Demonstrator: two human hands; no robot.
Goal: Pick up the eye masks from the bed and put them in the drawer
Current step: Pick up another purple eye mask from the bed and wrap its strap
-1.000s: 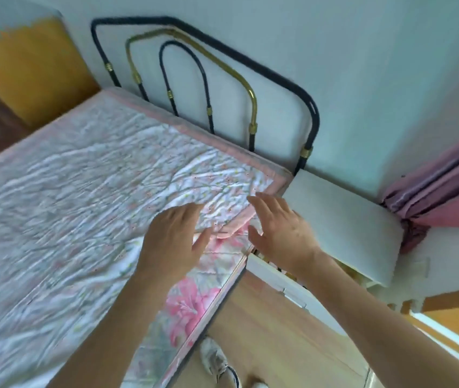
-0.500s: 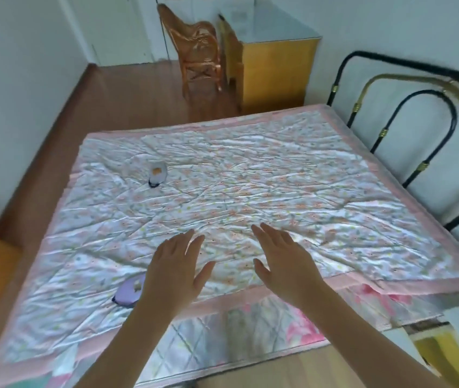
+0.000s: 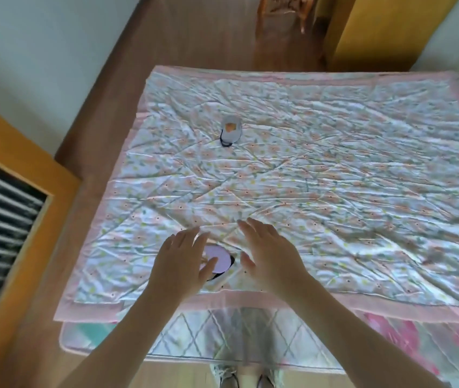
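Observation:
A lilac eye mask (image 3: 219, 260) with a dark strap lies on the floral quilt (image 3: 320, 175) near the bed's front edge. My left hand (image 3: 179, 263) hovers over its left side, fingers spread, partly hiding it. My right hand (image 3: 271, 256) is open just to the right of it, holding nothing. A second eye mask (image 3: 231, 131), grey with an orange patch and a dark strap, lies farther back toward the bed's far left. No drawer is visible.
A wooden frame with dark slats (image 3: 4, 214) stands at the left beside the bed. A wooden chair (image 3: 284, 9) and a yellow cabinet (image 3: 385, 29) stand beyond the bed's far edge. My shoes (image 3: 247, 378) are on the wood floor below.
The view has swung left from the headboard and bedside table to the foot side of the bed. Both hands now hover over the lilac eye mask, which shows between them.

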